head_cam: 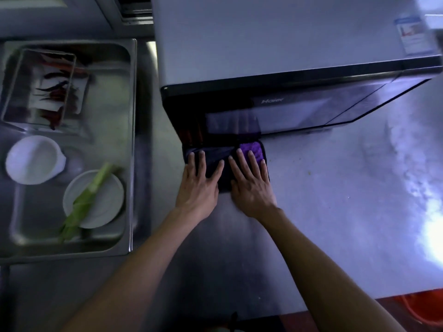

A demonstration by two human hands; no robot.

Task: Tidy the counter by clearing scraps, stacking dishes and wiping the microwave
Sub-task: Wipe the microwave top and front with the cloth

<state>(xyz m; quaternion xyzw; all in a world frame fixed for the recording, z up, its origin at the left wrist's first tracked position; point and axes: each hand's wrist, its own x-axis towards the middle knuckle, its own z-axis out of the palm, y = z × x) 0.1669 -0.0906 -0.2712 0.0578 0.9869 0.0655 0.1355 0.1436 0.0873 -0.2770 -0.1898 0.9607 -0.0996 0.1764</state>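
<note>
Cloth (251, 149), purple/dark, is pressed flat on tabletop (335, 188) at foot of microwave (275, 68) by left hand (199, 185) & right hand (251, 185), fingers straight, spread. Soft, limp, light, probably; best gathered by an edge.
</note>
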